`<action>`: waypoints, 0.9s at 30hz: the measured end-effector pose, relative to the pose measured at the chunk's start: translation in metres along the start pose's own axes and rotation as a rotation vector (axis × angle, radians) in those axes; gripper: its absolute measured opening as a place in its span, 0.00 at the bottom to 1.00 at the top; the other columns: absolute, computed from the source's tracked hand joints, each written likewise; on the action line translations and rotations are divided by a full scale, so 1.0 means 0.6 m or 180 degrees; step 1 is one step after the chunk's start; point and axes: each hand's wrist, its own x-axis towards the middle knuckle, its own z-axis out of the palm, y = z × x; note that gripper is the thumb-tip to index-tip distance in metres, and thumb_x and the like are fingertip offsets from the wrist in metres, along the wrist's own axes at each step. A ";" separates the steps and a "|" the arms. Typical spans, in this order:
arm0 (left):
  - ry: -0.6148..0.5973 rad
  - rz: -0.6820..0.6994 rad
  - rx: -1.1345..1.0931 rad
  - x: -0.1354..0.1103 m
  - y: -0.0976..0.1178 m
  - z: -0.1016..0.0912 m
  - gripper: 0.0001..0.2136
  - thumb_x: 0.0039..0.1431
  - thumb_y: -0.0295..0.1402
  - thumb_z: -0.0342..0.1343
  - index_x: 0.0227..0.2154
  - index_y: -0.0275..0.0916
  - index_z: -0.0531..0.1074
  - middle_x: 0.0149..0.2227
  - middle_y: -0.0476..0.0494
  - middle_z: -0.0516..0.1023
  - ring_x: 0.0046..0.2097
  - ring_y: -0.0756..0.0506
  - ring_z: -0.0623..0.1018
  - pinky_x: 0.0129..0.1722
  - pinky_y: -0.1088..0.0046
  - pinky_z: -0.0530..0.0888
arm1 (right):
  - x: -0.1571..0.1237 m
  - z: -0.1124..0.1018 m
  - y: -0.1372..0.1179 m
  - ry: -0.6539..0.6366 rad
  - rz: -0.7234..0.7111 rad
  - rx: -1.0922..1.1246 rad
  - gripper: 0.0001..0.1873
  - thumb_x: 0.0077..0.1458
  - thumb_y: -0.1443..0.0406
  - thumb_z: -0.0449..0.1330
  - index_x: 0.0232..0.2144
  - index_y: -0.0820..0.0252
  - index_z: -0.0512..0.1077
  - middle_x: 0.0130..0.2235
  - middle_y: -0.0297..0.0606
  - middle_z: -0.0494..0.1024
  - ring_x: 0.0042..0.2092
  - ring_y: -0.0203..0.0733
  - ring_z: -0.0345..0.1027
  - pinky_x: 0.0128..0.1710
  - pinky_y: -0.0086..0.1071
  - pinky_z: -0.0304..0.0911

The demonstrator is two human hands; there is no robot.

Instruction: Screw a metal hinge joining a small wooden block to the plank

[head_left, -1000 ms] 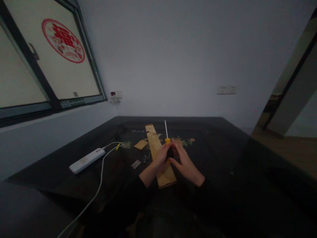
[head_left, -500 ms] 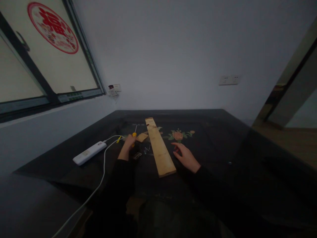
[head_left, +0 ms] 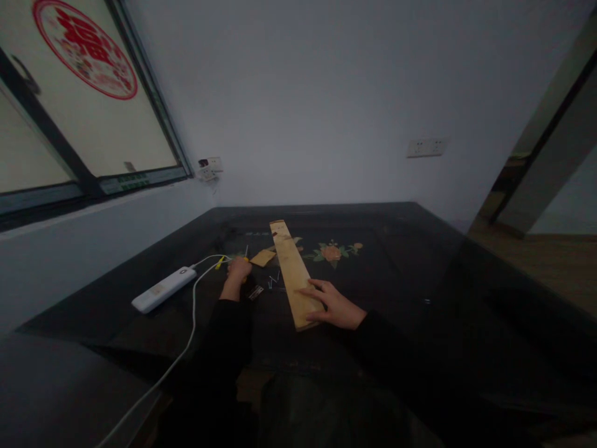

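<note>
A long pale wooden plank (head_left: 289, 266) lies on the dark table (head_left: 410, 261), pointing away from me. My right hand (head_left: 332, 305) rests on its near end, fingers laid across the wood. My left hand (head_left: 237, 272) is closed round a yellow-handled screwdriver (head_left: 245, 258) left of the plank, low over the table. A small metal hinge (head_left: 255, 292) and several loose screws (head_left: 273, 283) lie between my hands. A small square wood piece (head_left: 262, 257) sits just beyond my left hand.
A white power strip (head_left: 163, 289) with a white cable (head_left: 192, 311) lies at the left. The table bears a painted flower (head_left: 332, 252). A window (head_left: 69, 112) is on the left wall, wall sockets (head_left: 425, 147) at the back, a doorway at the right.
Both hands held the screwdriver over the plank. My left hand carried it left and down near the table; my right hand let go and settled on the plank's near end.
</note>
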 end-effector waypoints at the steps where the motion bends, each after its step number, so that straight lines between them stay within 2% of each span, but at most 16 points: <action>1: 0.0011 -0.0097 -0.0019 0.000 0.000 0.002 0.21 0.57 0.31 0.50 0.52 0.25 0.68 0.52 0.16 0.71 0.54 0.29 0.74 0.43 0.60 0.71 | 0.000 0.000 0.000 -0.0038 -0.0001 -0.0013 0.40 0.50 0.43 0.60 0.61 0.54 0.63 0.65 0.51 0.55 0.66 0.55 0.48 0.64 0.47 0.47; 4: 0.0060 -0.0285 -0.0077 0.000 0.002 0.005 0.22 0.59 0.32 0.48 0.55 0.25 0.65 0.56 0.17 0.68 0.57 0.29 0.71 0.45 0.60 0.70 | -0.001 0.000 0.001 -0.0176 -0.0024 -0.0097 0.44 0.47 0.41 0.61 0.62 0.51 0.61 0.66 0.50 0.53 0.66 0.56 0.46 0.64 0.51 0.45; 8: 0.0091 -0.0237 -0.0147 -0.002 0.002 0.004 0.22 0.59 0.33 0.49 0.54 0.26 0.66 0.56 0.18 0.68 0.58 0.31 0.70 0.47 0.62 0.69 | -0.003 0.001 -0.005 -0.0332 -0.0058 -0.0327 0.46 0.43 0.40 0.62 0.62 0.47 0.61 0.68 0.51 0.50 0.67 0.62 0.43 0.63 0.59 0.39; 15: 0.0147 -0.0102 -0.0264 -0.004 0.003 0.007 0.23 0.58 0.37 0.52 0.53 0.27 0.66 0.55 0.18 0.67 0.56 0.31 0.71 0.47 0.62 0.68 | -0.004 0.005 -0.024 -0.0137 0.0010 -0.0422 0.41 0.47 0.43 0.62 0.60 0.50 0.65 0.67 0.51 0.53 0.65 0.59 0.50 0.62 0.52 0.48; 27: 0.0163 -0.0084 -0.0356 -0.009 0.013 0.006 0.23 0.61 0.37 0.49 0.56 0.29 0.63 0.55 0.20 0.67 0.55 0.32 0.72 0.48 0.63 0.67 | -0.002 0.008 -0.021 -0.0111 -0.0010 -0.0385 0.42 0.45 0.44 0.64 0.60 0.51 0.65 0.67 0.52 0.53 0.65 0.59 0.50 0.62 0.50 0.48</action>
